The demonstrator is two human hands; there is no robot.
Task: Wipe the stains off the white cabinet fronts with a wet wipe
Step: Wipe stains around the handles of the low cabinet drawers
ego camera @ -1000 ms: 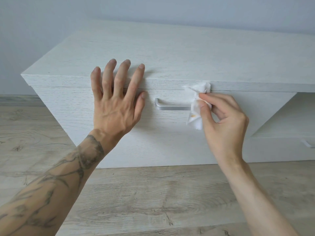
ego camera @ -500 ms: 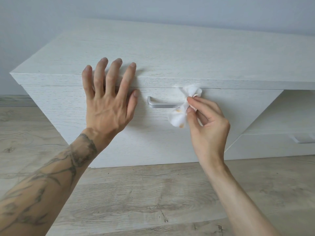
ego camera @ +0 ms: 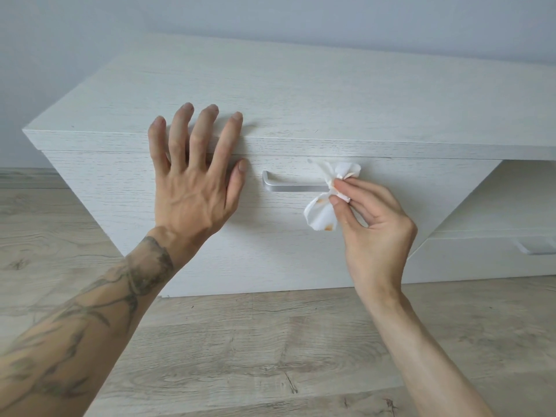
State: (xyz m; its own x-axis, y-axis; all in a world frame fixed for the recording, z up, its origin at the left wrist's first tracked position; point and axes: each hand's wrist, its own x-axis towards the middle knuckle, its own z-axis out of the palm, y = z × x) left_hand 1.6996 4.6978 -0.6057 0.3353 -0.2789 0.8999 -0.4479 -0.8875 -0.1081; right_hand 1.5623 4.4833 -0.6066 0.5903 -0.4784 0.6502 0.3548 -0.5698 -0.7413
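Observation:
A low white wood-grain cabinet stands before me, its drawer front (ego camera: pixel 270 236) facing me with a silver bar handle (ego camera: pixel 288 186). My left hand (ego camera: pixel 192 182) lies flat with spread fingers against the top edge and front, left of the handle. My right hand (ego camera: pixel 370 224) pinches a crumpled white wet wipe (ego camera: pixel 322 213) between thumb and fingertips at the handle's right end. The wipe carries orange-brown smears. It hides the right end of the handle.
The cabinet top (ego camera: pixel 301 94) runs to a pale wall behind. An open shelf recess (ego camera: pixel 493 200) sits at the right, with another silver handle (ego camera: pixel 535 248) on a lower front below it. Grey wood-look floor (ego camera: pixel 270 356) lies beneath my arms.
My right hand has slid the wipe leftwards along the handle's right end and bunched it tighter. My left hand stays pressed on the cabinet. The camera view has shifted slightly.

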